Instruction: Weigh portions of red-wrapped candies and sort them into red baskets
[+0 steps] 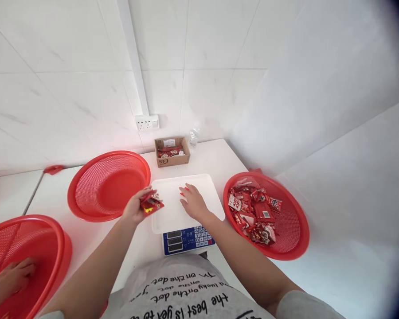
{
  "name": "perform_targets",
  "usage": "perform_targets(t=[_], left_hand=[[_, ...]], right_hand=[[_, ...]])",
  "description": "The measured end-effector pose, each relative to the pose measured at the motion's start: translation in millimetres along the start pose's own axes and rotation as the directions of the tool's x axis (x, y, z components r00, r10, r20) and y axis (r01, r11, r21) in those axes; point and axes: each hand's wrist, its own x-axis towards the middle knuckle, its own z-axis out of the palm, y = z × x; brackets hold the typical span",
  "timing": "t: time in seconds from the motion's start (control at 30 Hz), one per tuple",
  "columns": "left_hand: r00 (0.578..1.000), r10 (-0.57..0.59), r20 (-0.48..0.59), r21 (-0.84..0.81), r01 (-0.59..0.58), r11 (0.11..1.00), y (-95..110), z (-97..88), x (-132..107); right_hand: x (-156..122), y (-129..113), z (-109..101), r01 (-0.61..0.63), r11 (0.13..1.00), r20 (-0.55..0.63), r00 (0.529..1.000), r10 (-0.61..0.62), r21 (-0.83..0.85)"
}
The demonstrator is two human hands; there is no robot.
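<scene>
Your left hand (135, 209) holds red packets (152, 204) at the left edge of the white tray (212, 195) of the scale (176, 243). Your right hand (195, 204) is over the tray, loosely spread; whether it grips anything cannot be told. A red basket (297, 237) stands right, a cardboard box (173, 161) far on the desk (206, 160).

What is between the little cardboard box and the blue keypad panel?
From box to panel, the head view shows a strip of tabletop, then the white tray, with the right hand over it.

Packing room, digital scale (176, 217), 3 red baskets (116, 184)
</scene>
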Motion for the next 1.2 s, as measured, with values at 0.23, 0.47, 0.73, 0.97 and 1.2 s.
perform_targets(t=[0.23,0.47,0.73,0.97,1.2], left_hand=[[0.933,0.217,-0.286,-0.226,-0.286,0.931,74.6,-13.9,17.7],[0.889,0.198,-0.413,-0.195,-0.299,0.934,72.6,-17.6,24.0],[0.979,0.202,-0.041,0.075,-0.199,0.977,-6.6,-3.6,-2.8],[0.953,-0.066,0.296,0.486,-0.090,0.869,-62.7,-0.4,-21.1],[0.939,-0.106,0.326,0.521,-0.085,0.849,-74.8,-4.3,-24.8]], right_hand=[[0.8,9.7,22.1,0.096,0.960,0.134,0.989,-0.062,-0.262],[-7.8,22.3,27.8,0.134,0.956,0.033,0.991,-0.130,-0.259],[-14.8,19.9,30.1,-0.087,0.938,-0.080,0.989,0.120,0.334],[-31.4,-10.2,28.8,-0.101,0.767,0.038,0.994,0.099,0.634],[-49.9,-16.4,28.5,-0.127,0.772,0.067,0.992,0.108,0.623]])
